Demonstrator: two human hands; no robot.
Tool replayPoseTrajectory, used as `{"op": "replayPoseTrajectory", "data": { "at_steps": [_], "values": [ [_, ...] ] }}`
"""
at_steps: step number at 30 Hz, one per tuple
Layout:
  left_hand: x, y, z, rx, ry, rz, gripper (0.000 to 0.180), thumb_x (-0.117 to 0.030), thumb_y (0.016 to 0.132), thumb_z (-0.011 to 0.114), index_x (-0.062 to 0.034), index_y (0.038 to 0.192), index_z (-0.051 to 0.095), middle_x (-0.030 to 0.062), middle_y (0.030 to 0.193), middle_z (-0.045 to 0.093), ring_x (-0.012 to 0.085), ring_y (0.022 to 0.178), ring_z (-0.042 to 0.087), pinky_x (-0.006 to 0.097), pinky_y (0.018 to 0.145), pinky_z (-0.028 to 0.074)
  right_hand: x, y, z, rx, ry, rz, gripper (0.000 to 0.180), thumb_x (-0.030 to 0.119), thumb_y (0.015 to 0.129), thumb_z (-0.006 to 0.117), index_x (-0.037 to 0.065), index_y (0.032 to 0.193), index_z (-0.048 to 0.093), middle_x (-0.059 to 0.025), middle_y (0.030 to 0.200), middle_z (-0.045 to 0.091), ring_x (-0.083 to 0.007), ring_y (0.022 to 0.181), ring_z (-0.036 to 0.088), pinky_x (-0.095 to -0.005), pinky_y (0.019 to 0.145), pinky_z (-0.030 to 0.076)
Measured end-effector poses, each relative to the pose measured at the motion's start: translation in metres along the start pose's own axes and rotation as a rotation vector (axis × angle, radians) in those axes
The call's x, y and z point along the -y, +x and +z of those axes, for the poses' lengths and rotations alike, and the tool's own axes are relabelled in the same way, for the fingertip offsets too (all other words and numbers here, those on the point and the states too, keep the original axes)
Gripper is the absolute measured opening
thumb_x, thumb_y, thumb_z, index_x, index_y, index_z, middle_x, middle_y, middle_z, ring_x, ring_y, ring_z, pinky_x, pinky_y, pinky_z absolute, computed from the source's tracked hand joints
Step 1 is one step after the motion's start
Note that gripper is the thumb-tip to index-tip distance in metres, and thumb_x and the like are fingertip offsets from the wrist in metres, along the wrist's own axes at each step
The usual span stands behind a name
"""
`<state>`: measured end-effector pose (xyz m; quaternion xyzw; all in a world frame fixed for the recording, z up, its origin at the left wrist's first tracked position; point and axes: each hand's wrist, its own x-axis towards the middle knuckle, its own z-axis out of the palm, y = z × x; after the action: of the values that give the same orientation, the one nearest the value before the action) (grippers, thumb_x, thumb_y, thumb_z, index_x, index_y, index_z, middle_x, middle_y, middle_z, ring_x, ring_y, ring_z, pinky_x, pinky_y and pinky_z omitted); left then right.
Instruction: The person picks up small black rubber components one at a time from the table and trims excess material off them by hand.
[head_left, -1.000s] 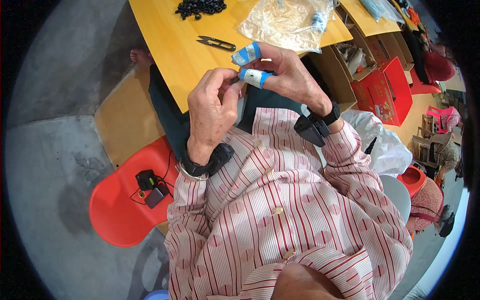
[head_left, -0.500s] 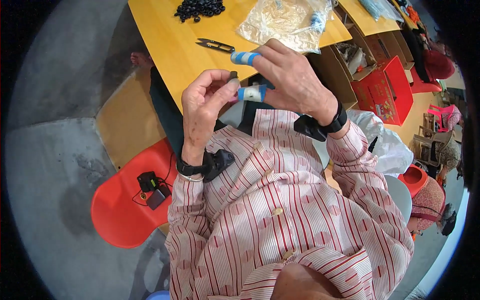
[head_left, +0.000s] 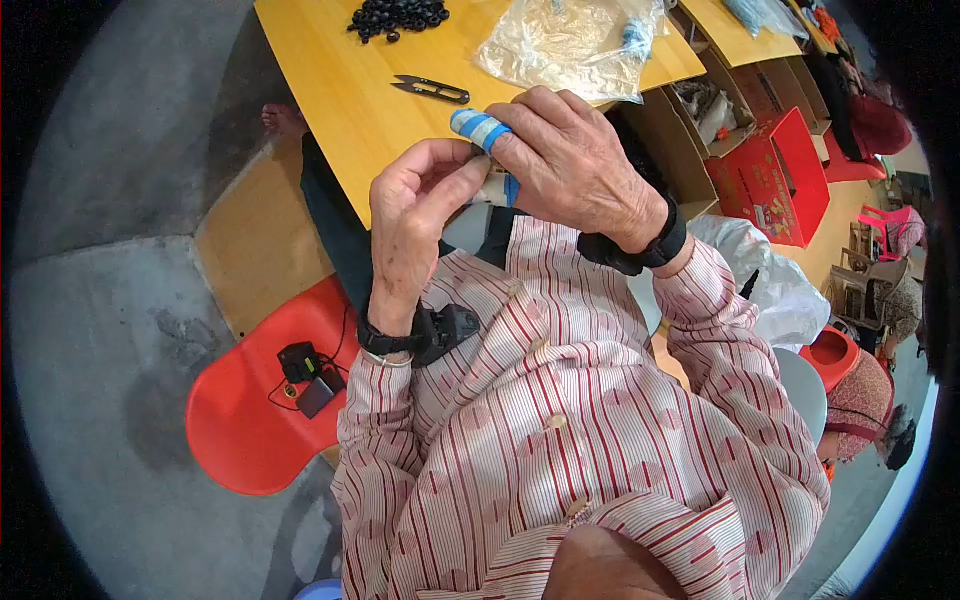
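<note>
My left hand (head_left: 418, 218) is closed in a pinch, thumb against forefinger, on a small dark piece that is now almost wholly covered by fingers. My right hand (head_left: 570, 165) meets it there. Blue-and-white striped tape (head_left: 480, 130) wraps its forefinger, which bends over the piece; more tape shows on the thumb below. Both hands are held just off the table's near edge, above my lap. Beyond them a pair of black thread snips (head_left: 432, 90) lies on the yellow table (head_left: 340, 110). Farther back sits a heap of small black rings (head_left: 395, 17).
A clear plastic bag (head_left: 555, 50) lies on the table's right part. To the right stand open cardboard boxes and a red box (head_left: 765, 185). A red chair (head_left: 250, 410) at my left carries a small black device with cables (head_left: 310, 378). Other people sit at far right.
My right hand has moved left and closed in on my left fingertips, its taped forefinger now over the small dark piece, which showed before. The left hand has barely shifted.
</note>
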<state>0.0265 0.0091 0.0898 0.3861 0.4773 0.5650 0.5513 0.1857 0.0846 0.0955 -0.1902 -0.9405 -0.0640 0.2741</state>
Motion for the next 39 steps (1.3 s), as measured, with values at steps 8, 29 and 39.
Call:
{"op": "replayPoseTrajectory", "data": {
  "at_steps": [8,29,39],
  "values": [
    [0.001,-0.001,0.0,0.032,-0.083,0.008,0.019,-0.009,0.083,0.059,0.0054,0.096,0.059,0.0066,0.087,0.062,0.0095,0.076,0.058,0.021,0.072,0.046,-0.001,0.0,0.002,-0.1,0.018,-0.036,0.039,0.019,0.058,0.067,0.006,0.093,0.055,-0.0021,0.083,0.052,-0.0201,0.084,0.051,-0.0313,0.067,0.043],
    [0.004,-0.002,0.002,0.053,0.036,0.002,0.019,-0.01,0.082,0.062,0.0043,0.094,0.06,0.0046,0.082,0.062,0.0079,0.073,0.057,0.02,0.067,0.045,-0.006,-0.011,0.012,-0.14,0.107,-0.051,0.035,0.025,0.053,0.065,0.014,0.083,0.052,-0.0018,0.078,0.046,-0.0206,0.081,0.048,-0.0319,0.069,0.042],
    [0.003,-0.003,0.002,0.039,0.043,0.001,0.019,-0.01,0.081,0.062,0.0048,0.093,0.06,0.0049,0.082,0.062,0.0087,0.074,0.057,0.021,0.068,0.045,-0.004,-0.011,0.013,-0.179,0.071,-0.064,0.036,0.024,0.052,0.066,0.013,0.082,0.051,-0.0014,0.076,0.046,-0.0195,0.077,0.049,-0.0304,0.064,0.043]
  ]
}}
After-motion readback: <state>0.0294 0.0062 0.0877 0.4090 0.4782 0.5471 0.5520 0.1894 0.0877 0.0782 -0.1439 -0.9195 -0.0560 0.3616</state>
